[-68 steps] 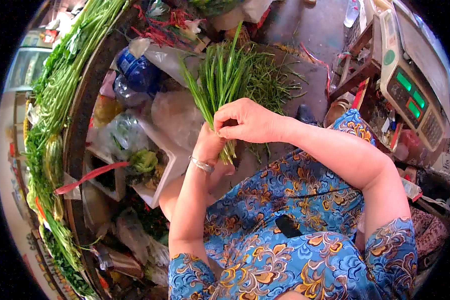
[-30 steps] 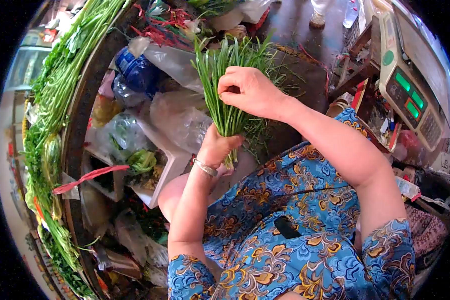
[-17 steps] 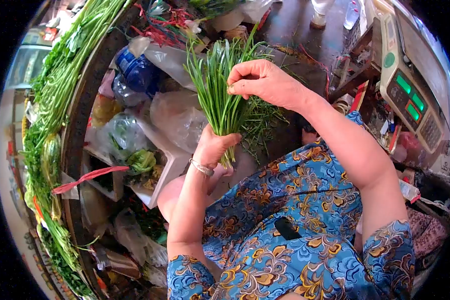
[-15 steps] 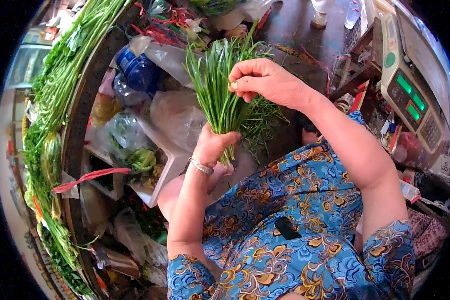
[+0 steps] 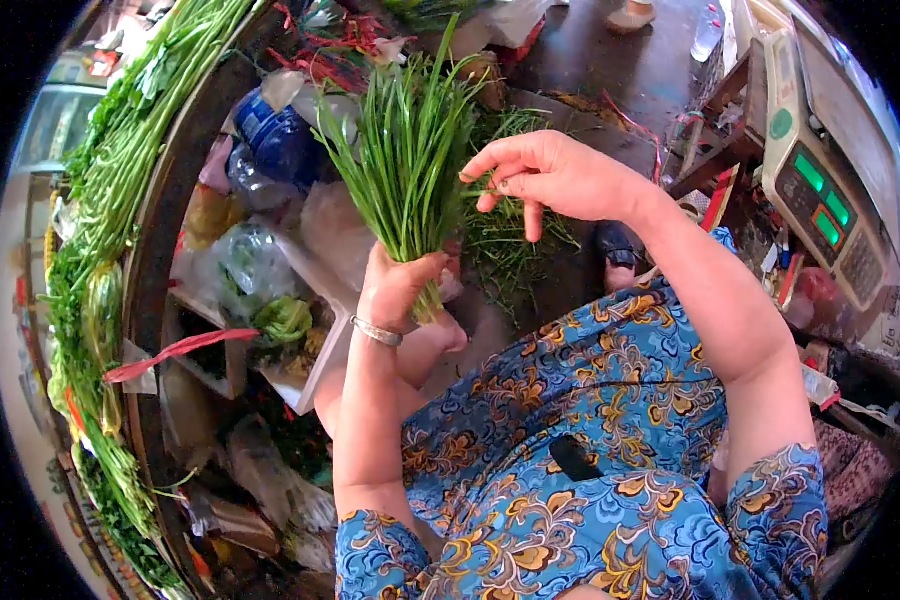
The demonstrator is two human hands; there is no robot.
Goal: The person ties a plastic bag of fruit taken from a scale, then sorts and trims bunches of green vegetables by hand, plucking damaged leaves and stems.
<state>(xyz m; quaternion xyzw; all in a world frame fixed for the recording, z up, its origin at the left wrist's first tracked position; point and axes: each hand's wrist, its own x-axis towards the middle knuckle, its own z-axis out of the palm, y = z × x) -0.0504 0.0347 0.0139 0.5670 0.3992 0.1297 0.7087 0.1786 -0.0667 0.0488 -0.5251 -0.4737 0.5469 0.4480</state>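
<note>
My left hand is closed round the lower stems of a bunch of green chives, whose long flat leaves fan upward and slightly left. A silver bracelet circles that wrist. To the right of the bunch and apart from it is my right hand, thumb and fingers curled towards one another and the little finger pointing down. A thin green blade shows at its fingertips. Below and behind this hand lies a loose heap of green trimmings on the floor.
A digital scale with lit green figures stands at right. Along the left, a curved ledge bears long green vegetables. Plastic bags, a blue container and red ties lie between. A dark shoe is by the heap.
My left hand has shifted the bunch left, tilting its tops a little. My right hand has come away from the leaves to the right, its fingers loosened somewhat.
</note>
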